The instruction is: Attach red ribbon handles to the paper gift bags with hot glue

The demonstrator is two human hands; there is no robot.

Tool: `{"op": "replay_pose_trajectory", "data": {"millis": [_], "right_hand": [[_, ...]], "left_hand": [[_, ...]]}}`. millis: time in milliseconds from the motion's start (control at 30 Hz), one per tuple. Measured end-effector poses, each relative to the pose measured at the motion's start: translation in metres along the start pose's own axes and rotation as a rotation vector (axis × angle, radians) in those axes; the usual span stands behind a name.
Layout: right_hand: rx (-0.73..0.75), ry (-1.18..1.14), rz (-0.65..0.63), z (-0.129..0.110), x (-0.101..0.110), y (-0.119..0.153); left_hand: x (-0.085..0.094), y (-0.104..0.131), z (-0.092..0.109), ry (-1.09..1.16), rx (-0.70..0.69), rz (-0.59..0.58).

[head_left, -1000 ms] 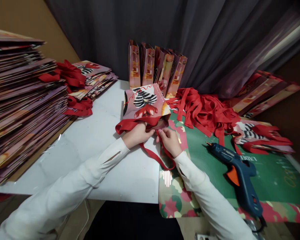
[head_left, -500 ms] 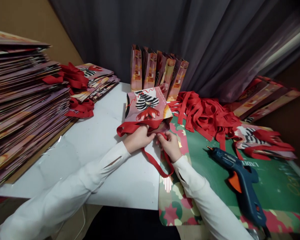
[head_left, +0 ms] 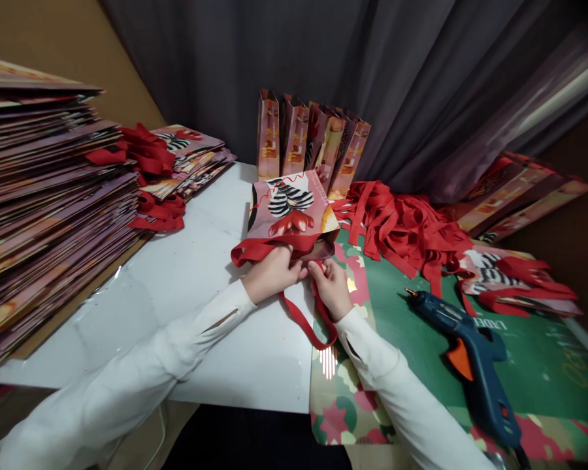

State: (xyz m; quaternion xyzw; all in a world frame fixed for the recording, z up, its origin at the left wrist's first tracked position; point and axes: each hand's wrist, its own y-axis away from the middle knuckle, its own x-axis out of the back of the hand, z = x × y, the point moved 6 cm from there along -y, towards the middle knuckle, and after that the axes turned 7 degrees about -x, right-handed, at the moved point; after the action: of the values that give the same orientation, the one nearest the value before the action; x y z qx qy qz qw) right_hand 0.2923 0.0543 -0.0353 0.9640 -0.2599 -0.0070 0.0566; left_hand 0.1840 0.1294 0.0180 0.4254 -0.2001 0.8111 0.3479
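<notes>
A printed paper bag (head_left: 289, 205) with a zebra-striped picture lies on its side in front of me, its mouth towards me. One red ribbon handle (head_left: 255, 251) lies across the near edge of the bag. A second red ribbon (head_left: 301, 320) hangs in a loop below the mouth, over the table. My left hand (head_left: 273, 274) is closed at the bag's mouth, its fingers partly hidden by the bag and ribbon. With thumb and fingers pinched, my right hand (head_left: 330, 287) holds the looped ribbon by the bag's edge. The fingertips of both hands nearly meet.
A tall stack of flat bags (head_left: 53, 215) fills the left, with red ribbons (head_left: 149, 153) beside it. Several upright bags (head_left: 294, 140) stand behind. A pile of red ribbons (head_left: 406, 222) and a blue glue gun (head_left: 470, 352) lie to the right on a green mat (head_left: 411, 365).
The hands stay at the bag's mouth, with only slight finger movement. The bag sits marginally further right in view; the ribbon loop has barely moved.
</notes>
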Motion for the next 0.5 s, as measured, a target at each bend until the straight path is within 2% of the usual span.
{"op": "replay_pose_trajectory", "data": {"millis": [233,400,500], "right_hand": [[-0.003,-0.192,-0.075,-0.002,-0.0067,-0.0005],[0.023,-0.247,-0.007,-0.0021,-0.0049,-0.0018],[0.011,-0.238,-0.024,-0.0023,-0.0052,-0.0028]], "left_hand": [[0.0006,0.0037,0.0059,0.02,-0.017,-0.015],[-0.0007,0.003,0.0062,0.046,-0.041,0.008],[-0.0034,0.0016,0.0052,0.054,-0.048,0.016]]}}
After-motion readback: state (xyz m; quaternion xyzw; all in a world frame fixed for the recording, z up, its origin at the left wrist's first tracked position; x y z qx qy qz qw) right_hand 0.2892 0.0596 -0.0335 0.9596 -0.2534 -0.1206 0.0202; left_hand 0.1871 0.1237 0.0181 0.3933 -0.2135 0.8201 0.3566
